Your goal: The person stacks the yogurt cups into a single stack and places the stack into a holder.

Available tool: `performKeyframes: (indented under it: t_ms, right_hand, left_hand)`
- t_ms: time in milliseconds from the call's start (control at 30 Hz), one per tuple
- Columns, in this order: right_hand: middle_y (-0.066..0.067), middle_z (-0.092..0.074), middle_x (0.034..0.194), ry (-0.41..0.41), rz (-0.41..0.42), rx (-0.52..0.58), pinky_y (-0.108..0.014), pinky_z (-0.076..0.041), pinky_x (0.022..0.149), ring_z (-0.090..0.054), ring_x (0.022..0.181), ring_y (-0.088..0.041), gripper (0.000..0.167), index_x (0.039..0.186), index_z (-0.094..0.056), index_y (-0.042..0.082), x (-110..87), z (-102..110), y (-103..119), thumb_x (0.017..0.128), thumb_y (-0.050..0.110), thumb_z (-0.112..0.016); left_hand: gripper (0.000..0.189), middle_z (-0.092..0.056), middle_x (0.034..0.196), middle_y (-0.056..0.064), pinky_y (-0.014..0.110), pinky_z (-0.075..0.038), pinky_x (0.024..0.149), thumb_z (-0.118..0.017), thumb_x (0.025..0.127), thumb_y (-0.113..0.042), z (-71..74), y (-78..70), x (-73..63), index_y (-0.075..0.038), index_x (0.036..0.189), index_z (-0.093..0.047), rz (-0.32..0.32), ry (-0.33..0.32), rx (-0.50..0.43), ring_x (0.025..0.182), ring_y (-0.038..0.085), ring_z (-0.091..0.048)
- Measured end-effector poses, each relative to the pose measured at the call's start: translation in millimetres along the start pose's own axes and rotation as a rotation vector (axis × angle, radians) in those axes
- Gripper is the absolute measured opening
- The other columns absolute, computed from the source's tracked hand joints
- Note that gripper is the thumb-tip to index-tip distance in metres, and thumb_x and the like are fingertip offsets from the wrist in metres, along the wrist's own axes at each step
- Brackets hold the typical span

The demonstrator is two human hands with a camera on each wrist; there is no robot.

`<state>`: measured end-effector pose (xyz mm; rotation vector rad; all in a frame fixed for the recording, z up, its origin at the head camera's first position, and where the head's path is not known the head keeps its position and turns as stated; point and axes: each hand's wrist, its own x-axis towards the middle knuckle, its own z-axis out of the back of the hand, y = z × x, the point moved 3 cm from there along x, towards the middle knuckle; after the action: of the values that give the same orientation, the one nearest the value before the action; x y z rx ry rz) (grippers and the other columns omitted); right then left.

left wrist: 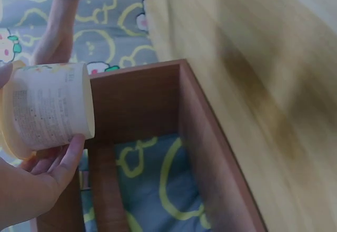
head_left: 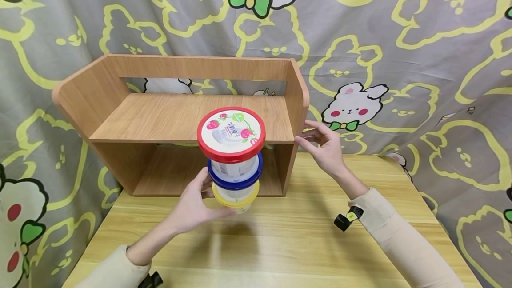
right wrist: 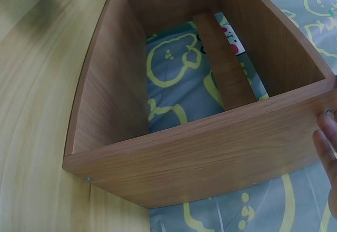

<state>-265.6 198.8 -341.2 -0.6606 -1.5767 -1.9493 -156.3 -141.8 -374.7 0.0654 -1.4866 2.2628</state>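
Three round white tubs stand stacked in the head view, in front of the wooden shelf [head_left: 192, 141]. On top is a red-lidded tub [head_left: 232, 134] with strawberry pictures. Under it comes a blue-lidded tub [head_left: 235, 173], and lowest a yellow-lidded tub [head_left: 237, 197]. My left hand [head_left: 196, 203] grips the lowest tub from the left, holding the stack above the table. The left wrist view shows this tub's printed side [left wrist: 50, 105] between thumb and fingers. My right hand [head_left: 324, 146] touches the shelf's right side panel near its front edge, fingers extended in the right wrist view.
The shelf has an upper board [head_left: 172, 114] and a lower compartment [head_left: 172, 168] between its side panels. It stands at the back of a light wooden table [head_left: 304, 243]. A patterned curtain [head_left: 360, 21] hangs behind and at both sides.
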Motion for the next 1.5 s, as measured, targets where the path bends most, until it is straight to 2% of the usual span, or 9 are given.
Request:
performKeyframes:
  t_ms: [200,467,733,900,1133,1333,1500]
  right_hand:
    - [0.012,-0.078,0.107,-0.005,0.006,0.009,-0.018,-0.063,0.082,-0.075,0.088,-0.001,0.046,0.128,-0.068,-0.008,0.5,-1,-1,0.083,-0.017,-0.077]
    - [0.02,-0.076,0.108,-0.008,0.012,0.003,-0.017,-0.062,0.082,-0.075,0.088,0.0,0.046,0.128,-0.068,-0.008,0.4,0,0,0.083,-0.017,-0.076]
    - [0.022,-0.075,0.109,-0.01,-0.007,-0.013,-0.018,-0.063,0.082,-0.074,0.088,0.001,0.046,0.128,-0.068,-0.008,-0.7,1,2,0.084,-0.016,-0.077]
    - [0.022,-0.074,0.109,-0.006,-0.019,-0.017,-0.017,-0.062,0.083,-0.074,0.089,0.001,0.046,0.129,-0.068,-0.007,-0.8,1,2,0.084,-0.015,-0.077]
    - [0.021,-0.074,0.109,-0.005,-0.017,-0.01,-0.015,-0.062,0.082,-0.074,0.088,0.001,0.047,0.129,-0.067,-0.008,-1.4,0,1,0.084,-0.016,-0.077]
    - [0.021,-0.075,0.11,-0.005,-0.007,-0.007,-0.016,-0.062,0.082,-0.075,0.088,0.0,0.047,0.129,-0.067,-0.008,-0.6,0,0,0.084,-0.016,-0.077]
    - [0.021,-0.075,0.11,-0.006,-0.007,-0.007,-0.017,-0.062,0.082,-0.075,0.088,0.0,0.046,0.129,-0.068,-0.007,-0.9,0,0,0.084,-0.015,-0.077]
  left_hand:
    - [0.087,-0.071,0.13,0.005,0.029,-0.064,0.091,-0.098,0.073,-0.016,11.1,-16.2,5.9,-0.017,0.145,-0.049,-0.025,0.002,-0.006,0.116,0.007,-0.068]
    - [0.087,-0.068,0.134,-0.003,0.029,-0.06,0.095,-0.097,0.075,-0.02,29.9,-36.4,15.4,-0.025,0.147,-0.049,-0.064,-0.007,0.09,0.122,0.01,-0.063]
    - [0.088,-0.064,0.14,-0.004,0.034,-0.063,0.097,-0.093,0.08,-0.016,46.5,-55.3,29.4,-0.031,0.152,-0.044,-0.082,0.056,0.043,0.125,0.015,-0.066]
    - [0.086,-0.062,0.141,-0.001,0.037,-0.065,0.095,-0.091,0.082,-0.011,55.5,-71.1,41.0,-0.027,0.152,-0.044,-0.095,0.084,0.006,0.121,0.02,-0.071]
    - [0.085,-0.06,0.143,0.001,0.033,-0.065,0.095,-0.09,0.082,-0.008,67.8,-88.2,58.9,-0.022,0.152,-0.043,-0.044,0.086,-0.013,0.125,0.023,-0.068]
    - [0.081,-0.061,0.141,0.005,0.03,-0.064,0.095,-0.088,0.082,-0.003,76.8,-93.8,78.5,-0.016,0.149,-0.043,-0.036,0.053,-0.008,0.125,0.022,-0.064]
    - [0.08,-0.061,0.14,0.006,0.028,-0.063,0.093,-0.087,0.083,-0.006,78.9,-91.7,93.7,-0.015,0.15,-0.044,-0.028,0.029,0.015,0.123,0.023,-0.064]
